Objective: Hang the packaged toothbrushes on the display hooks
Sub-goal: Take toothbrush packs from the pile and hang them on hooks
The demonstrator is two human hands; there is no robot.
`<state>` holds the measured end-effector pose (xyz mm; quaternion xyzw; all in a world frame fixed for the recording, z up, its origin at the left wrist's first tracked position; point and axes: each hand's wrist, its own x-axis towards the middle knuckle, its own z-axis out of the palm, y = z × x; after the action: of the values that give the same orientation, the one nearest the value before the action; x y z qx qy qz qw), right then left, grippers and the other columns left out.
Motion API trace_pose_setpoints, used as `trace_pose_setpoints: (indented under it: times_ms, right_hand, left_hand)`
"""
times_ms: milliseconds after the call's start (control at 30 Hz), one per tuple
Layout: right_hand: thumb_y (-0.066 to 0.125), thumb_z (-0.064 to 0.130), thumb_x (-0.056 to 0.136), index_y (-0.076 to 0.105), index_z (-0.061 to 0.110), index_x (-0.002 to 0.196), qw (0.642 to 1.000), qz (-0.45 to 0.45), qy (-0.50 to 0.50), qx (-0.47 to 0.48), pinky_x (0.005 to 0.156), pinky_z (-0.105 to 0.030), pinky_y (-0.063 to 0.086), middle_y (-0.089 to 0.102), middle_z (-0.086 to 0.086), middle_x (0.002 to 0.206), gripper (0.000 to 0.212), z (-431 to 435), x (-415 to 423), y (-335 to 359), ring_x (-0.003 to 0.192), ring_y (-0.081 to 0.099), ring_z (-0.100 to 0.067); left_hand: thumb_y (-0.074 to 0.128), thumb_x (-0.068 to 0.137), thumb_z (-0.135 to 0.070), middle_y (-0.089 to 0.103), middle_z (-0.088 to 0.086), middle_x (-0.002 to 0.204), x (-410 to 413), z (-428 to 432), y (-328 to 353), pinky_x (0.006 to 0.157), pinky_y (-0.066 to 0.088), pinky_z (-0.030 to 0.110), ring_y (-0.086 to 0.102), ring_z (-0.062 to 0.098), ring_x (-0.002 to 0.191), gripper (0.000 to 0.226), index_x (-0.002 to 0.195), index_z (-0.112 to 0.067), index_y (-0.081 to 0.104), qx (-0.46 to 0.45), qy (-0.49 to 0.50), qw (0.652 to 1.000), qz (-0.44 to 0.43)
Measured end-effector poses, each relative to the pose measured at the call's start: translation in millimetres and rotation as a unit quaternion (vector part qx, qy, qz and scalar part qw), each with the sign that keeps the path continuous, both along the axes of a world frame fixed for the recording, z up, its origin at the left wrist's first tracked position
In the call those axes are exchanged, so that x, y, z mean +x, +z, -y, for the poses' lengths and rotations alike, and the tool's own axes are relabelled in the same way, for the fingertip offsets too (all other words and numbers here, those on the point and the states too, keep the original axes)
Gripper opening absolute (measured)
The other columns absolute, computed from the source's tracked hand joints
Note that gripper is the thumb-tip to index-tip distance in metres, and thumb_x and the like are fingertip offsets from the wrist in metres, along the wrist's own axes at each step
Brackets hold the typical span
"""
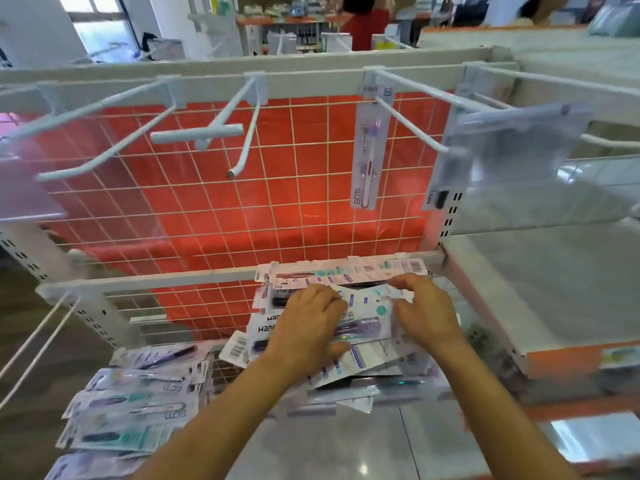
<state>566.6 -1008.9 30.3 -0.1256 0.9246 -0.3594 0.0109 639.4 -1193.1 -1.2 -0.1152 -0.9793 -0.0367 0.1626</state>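
A heap of packaged toothbrushes lies at the foot of the white wire grid. My left hand and my right hand both hold one pack with a purple brush on top of that heap, fingers curled over its edges. White display hooks jut from the top rail; most are bare. One toothbrush pack hangs on a hook right of centre. A larger clear pack hangs on the far right hook.
A second pile of toothbrush packs lies at the lower left. An orange panel backs the wire grid. White shelves stand to the right. A person in red stands in the background aisle.
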Motion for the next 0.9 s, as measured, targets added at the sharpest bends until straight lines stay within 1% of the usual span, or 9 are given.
trace_pose_setpoints:
  times_ms: [133,267,367,433,533,633,700,767,900]
  right_hand:
    - [0.056,-0.001,0.089,0.061,0.014,0.125,1.000,0.001,0.016,0.004,0.100,-0.025,0.037,0.060,-0.003,0.131,0.039,1.1,-6.4,4.1,0.122,0.052,-0.020]
    - [0.049,-0.007,0.090,0.059,0.013,0.127,0.999,0.027,0.038,-0.022,0.094,-0.019,0.033,0.059,-0.003,0.131,0.044,0.1,-10.7,4.2,0.123,0.051,-0.019]
    - [0.049,-0.008,0.089,0.059,0.012,0.127,0.998,0.038,0.044,-0.038,0.091,-0.016,0.033,0.060,-0.004,0.131,0.044,-1.3,-14.2,1.6,0.122,0.052,-0.018]
    - [0.054,-0.003,0.089,0.059,0.013,0.128,0.997,0.046,0.062,-0.025,0.093,-0.018,0.036,0.059,-0.004,0.132,0.043,0.6,-15.2,-2.2,0.121,0.053,-0.018]
    - [0.060,0.003,0.085,0.057,0.015,0.130,0.992,0.054,0.110,0.008,0.098,-0.024,0.036,0.056,-0.006,0.135,0.046,7.4,-17.0,-6.6,0.125,0.049,-0.021]
    - [0.065,0.016,0.085,0.049,0.014,0.135,0.995,-0.038,0.094,-0.021,0.103,-0.029,0.033,0.051,-0.007,0.138,0.053,9.1,-3.8,-10.8,0.127,0.045,-0.022]
    - [0.072,0.040,0.078,0.037,0.013,0.143,0.987,-0.126,0.095,-0.008,0.111,-0.038,0.030,0.045,-0.004,0.142,0.079,7.1,15.3,-25.8,0.132,0.039,-0.022]
    - [0.072,0.057,0.068,0.026,0.013,0.148,0.973,-0.194,0.101,0.078,0.116,-0.050,0.024,0.035,-0.006,0.149,0.102,5.2,30.5,-53.6,0.139,0.030,-0.026]
    - [0.079,0.052,0.068,0.023,0.011,0.147,0.957,-0.252,0.096,0.109,0.114,-0.055,0.012,0.029,-0.009,0.151,0.106,3.3,35.8,-90.6,0.142,0.023,-0.028]
  left_hand:
    - [0.091,0.054,-0.039,0.065,-0.001,0.087,-1.0,-3.4,1.6,0.068,0.051,0.034,0.060,0.022,0.083,0.055,0.097,-0.016,0.065,0.016,0.004,0.999,-0.028]
    - [0.088,0.062,-0.035,0.063,-0.002,0.087,-1.5,-2.5,-0.5,0.069,0.050,0.033,0.056,0.021,0.082,0.048,0.100,-0.017,0.064,0.064,0.013,0.997,-0.035]
    - [0.087,0.066,-0.025,0.062,-0.001,0.088,2.7,-1.1,4.1,0.065,0.046,0.027,0.056,0.020,0.078,0.044,0.102,-0.016,0.064,0.104,0.012,0.994,-0.029]
    - [0.081,0.071,-0.018,0.061,-0.001,0.087,4.2,1.3,10.8,0.057,0.042,0.022,0.060,0.019,0.071,0.032,0.100,-0.018,0.066,0.108,0.010,0.994,-0.031]
    - [0.060,0.081,-0.025,0.064,-0.002,0.084,3.2,7.5,17.3,0.048,0.048,0.024,0.063,0.019,0.068,0.016,0.093,-0.019,0.070,0.100,0.000,0.994,-0.038]
    - [0.046,0.085,-0.028,0.064,-0.001,0.086,2.9,11.4,12.0,0.049,0.051,0.029,0.061,0.020,0.072,0.026,0.095,-0.018,0.069,0.114,0.000,0.993,-0.034]
    - [0.054,0.085,-0.020,0.063,-0.001,0.087,5.2,12.8,8.7,0.052,0.052,0.032,0.060,0.020,0.074,0.019,0.097,-0.017,0.068,0.120,0.010,0.992,-0.025]
    - [0.069,0.078,-0.007,0.065,-0.001,0.088,5.8,14.6,8.1,0.056,0.054,0.033,0.062,0.020,0.076,0.020,0.096,-0.016,0.069,0.129,0.014,0.991,-0.027]
    - [0.084,0.066,-0.003,0.069,-0.001,0.084,11.2,15.0,10.5,0.057,0.057,0.029,0.066,0.019,0.074,0.029,0.089,-0.016,0.073,0.100,0.007,0.995,-0.013]
